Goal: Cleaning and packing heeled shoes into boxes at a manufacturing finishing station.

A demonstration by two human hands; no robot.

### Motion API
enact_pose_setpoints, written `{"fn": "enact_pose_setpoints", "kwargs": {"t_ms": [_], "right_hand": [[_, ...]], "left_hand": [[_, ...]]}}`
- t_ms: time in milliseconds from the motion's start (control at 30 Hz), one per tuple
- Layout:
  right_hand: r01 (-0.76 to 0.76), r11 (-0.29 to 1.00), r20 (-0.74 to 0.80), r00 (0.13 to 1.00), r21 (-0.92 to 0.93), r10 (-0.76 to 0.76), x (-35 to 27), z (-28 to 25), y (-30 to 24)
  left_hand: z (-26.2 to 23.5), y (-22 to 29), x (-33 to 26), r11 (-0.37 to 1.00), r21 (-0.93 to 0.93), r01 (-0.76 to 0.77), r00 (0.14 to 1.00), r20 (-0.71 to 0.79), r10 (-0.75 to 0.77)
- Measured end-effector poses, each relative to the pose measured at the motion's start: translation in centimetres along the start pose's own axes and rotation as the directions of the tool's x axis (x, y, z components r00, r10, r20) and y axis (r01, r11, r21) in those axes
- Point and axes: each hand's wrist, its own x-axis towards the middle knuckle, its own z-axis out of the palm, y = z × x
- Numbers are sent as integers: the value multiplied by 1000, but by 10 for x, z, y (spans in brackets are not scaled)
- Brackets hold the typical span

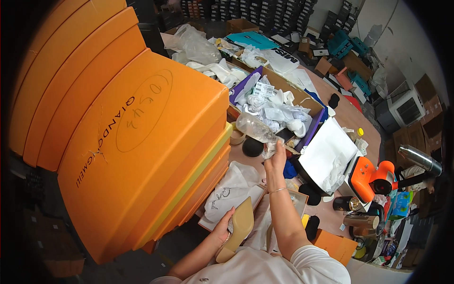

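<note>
the left hand (pixel 222 229) has its grip closed around a beige pointed shoe (pixel 236 228), sole side up, held low near the person's body. the right hand (pixel 275 158) is stretched forward with its fingers pinched on crumpled clear plastic stuffing (pixel 255 128) — its far end reaches the rim of an open cardboard box with purple walls (pixel 246 83) that is heaped with more white and clear wrapping. just under the right hand sit a round black object (pixel 252 146) and a white dust bag (pixel 231 189) lying in an open shoe box on the cluttered worktop (pixel 359 120). a tall stack of orange shoe boxes (pixel 127 137) stands close on the left, and an orange heat gun (pixel 373 177) rests to the right.

the plastic looks thin and slippery, so a light pinch could let it slip back into the heap. the shoe seems to be held by the edge only, though the fingers are partly hidden; it could tip out and fall to the floor, and the left elbow is near enough to nudge the orange stack.
</note>
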Motion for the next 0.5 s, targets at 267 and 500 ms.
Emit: {"fn": "enact_pose_setpoints", "kwargs": {"t_ms": [267, 500], "right_hand": [[834, -26, 830, 545, -551, -119, 31, 76, 15], [865, -139, 864, 496, -482, 92, 28, 102, 55]], "left_hand": [[-11, 8, 6, 995, -75, 61, 998, 36, -58], [-19, 11, 6, 993, -122, -6, 1000, -18, 4]]}}
